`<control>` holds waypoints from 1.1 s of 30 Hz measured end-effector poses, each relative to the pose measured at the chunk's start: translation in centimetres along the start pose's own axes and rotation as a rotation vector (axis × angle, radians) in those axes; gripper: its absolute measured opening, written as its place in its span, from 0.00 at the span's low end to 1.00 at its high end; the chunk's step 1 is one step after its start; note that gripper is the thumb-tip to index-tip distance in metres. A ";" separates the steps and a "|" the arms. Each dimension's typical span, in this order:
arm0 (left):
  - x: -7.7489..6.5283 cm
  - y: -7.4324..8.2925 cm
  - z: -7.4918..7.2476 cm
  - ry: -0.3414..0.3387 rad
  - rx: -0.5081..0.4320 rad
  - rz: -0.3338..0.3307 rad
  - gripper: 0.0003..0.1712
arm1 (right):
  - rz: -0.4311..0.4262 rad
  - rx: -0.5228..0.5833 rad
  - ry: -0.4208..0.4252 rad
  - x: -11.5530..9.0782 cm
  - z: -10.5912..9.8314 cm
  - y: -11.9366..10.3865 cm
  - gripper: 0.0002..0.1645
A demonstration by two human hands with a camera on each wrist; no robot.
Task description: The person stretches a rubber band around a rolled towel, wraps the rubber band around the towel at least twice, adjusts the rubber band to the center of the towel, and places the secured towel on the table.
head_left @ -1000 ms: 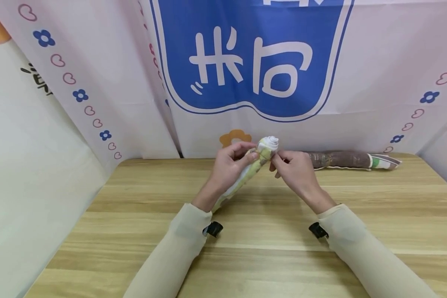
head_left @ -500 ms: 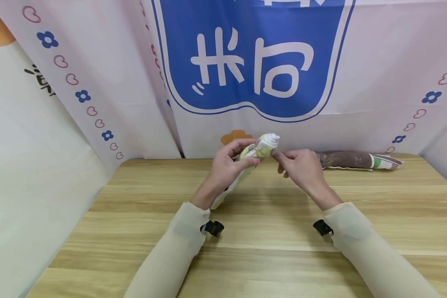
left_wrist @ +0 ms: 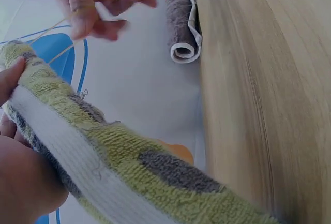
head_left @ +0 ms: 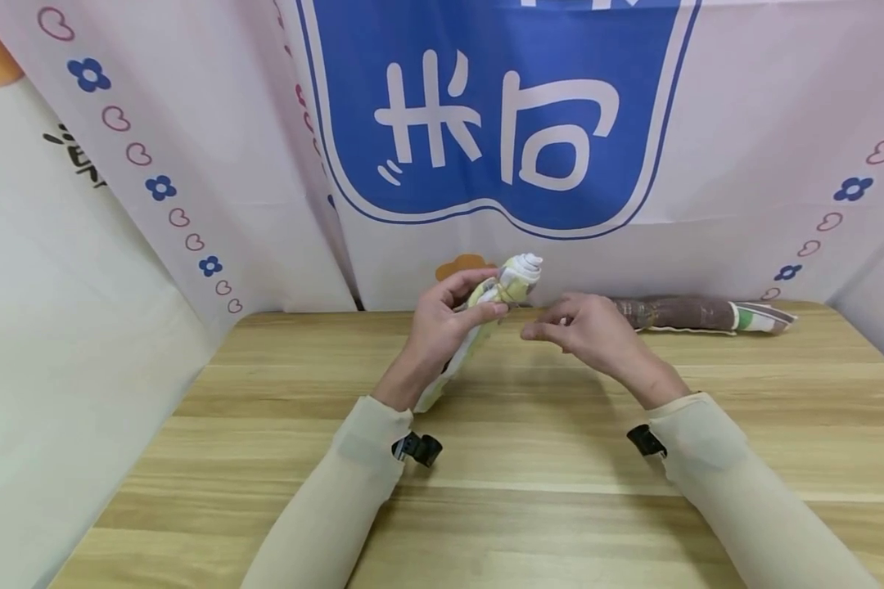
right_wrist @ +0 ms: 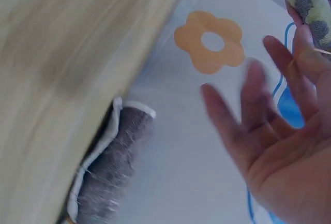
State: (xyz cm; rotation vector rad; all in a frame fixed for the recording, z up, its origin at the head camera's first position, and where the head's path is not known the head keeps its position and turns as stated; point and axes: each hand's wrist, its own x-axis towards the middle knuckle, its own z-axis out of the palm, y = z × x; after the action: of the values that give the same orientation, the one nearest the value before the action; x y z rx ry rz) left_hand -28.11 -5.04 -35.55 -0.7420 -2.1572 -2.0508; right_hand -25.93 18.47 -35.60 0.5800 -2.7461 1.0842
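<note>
My left hand (head_left: pixel 442 331) grips a rolled towel (head_left: pixel 520 280), yellow-green with grey patches and white parts. The roll slants upward, its coiled white end pointing up and right. In the left wrist view a white strip runs along the towel (left_wrist: pixel 124 151). A thin tan rubber band (left_wrist: pixel 63 52) stretches from the upper part of the roll to my right hand (head_left: pixel 597 334), looped over one of its digits. That hand is to the right of the roll, apart from it; its other fingers are spread in the right wrist view.
A second rolled towel (head_left: pixel 685 316), brown with a green and white end, lies along the back edge of the wooden table (head_left: pixel 530 507). Behind the table hangs a white cloth (head_left: pixel 766 164) with a blue emblem.
My right hand has drawn away from the roll's end, rightward and slightly down. The towel's top end has shifted a little left and up, still held in my left hand.
</note>
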 end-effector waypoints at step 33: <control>0.1 -0.4 -0.4 -0.007 0.077 0.001 0.14 | -0.892 0.004 0.350 -0.2 2.7 -1.9 0.28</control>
State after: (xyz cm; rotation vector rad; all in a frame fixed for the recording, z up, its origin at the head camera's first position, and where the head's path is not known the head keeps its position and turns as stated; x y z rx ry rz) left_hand -28.46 -5.37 -35.79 -0.7425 -2.2244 -1.9556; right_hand -24.92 15.42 -36.45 1.2876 -1.8348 0.8342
